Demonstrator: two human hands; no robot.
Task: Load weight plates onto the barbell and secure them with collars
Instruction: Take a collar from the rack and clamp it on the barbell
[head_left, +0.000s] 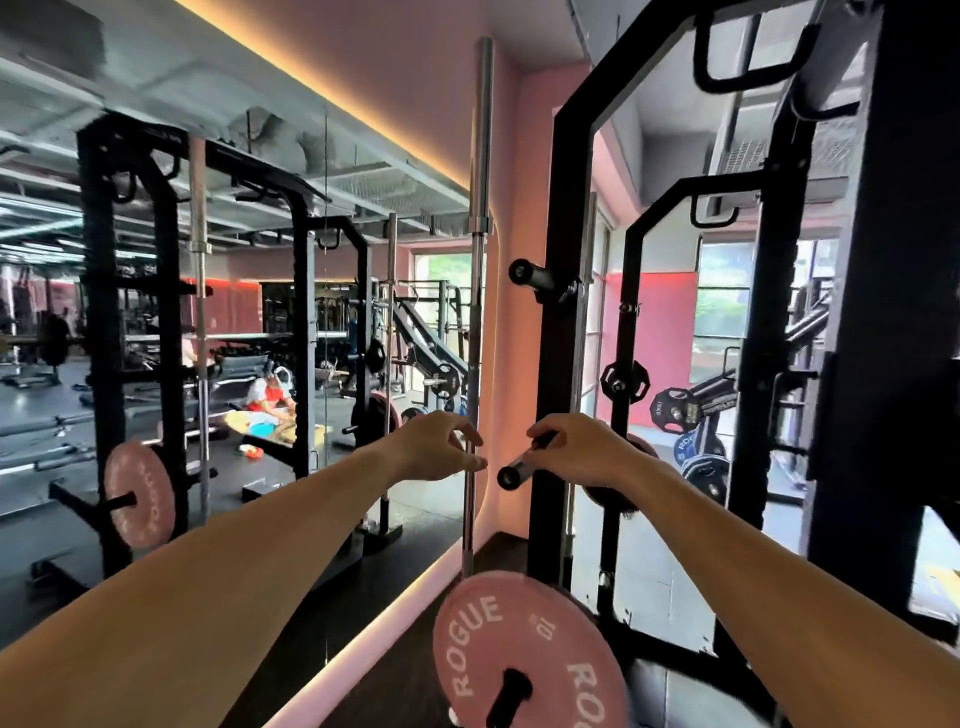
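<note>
Barbell (477, 291), a smooth chrome rod, stands upright; my left grip (441, 449) curls half-wide beside it, my right grip (582, 449) wraps a black steel peg (524, 462).

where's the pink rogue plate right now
In the head view, the pink Rogue plate sits low, bottom centre, on a black peg at the rack upright's foot, below both hands.
</note>
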